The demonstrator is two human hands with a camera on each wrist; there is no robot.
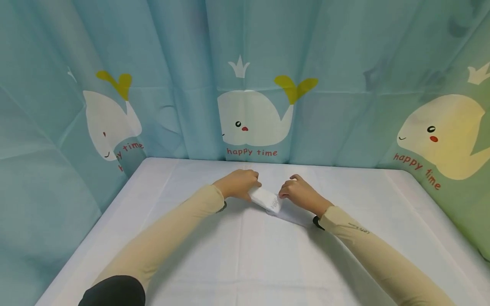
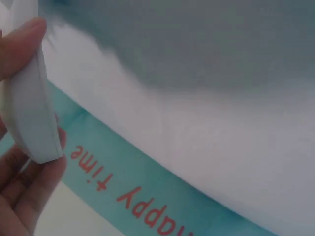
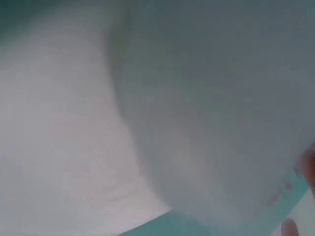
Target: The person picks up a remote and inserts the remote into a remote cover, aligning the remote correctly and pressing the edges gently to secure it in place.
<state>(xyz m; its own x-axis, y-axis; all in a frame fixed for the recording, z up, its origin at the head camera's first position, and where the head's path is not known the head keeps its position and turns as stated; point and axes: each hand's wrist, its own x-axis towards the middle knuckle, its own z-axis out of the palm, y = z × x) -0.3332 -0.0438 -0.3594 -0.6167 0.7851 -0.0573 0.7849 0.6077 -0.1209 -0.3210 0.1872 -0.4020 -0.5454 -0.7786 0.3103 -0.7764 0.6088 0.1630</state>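
My left hand (image 1: 239, 184) grips a small white box (image 1: 264, 199) above the table, holding it by its left end. Thumb and fingers lie on opposite sides of the box (image 2: 34, 108) in the left wrist view. Small print shows near the box's right end. There, my right hand (image 1: 302, 194) has its fingers bent and appears to pinch a thin whitish sheet (image 1: 292, 213), which stretches below that hand toward the wrist. In the right wrist view the sheet (image 3: 211, 123) is blurred, looks see-through and covers much of the picture; only two fingertips show at the right edge.
A white-covered table (image 1: 229, 259) lies under both arms. Blue-green curtains (image 1: 183, 63) printed with whales stand behind and beside it. A dark round shape (image 1: 112, 291) shows at the lower left, by the left sleeve.
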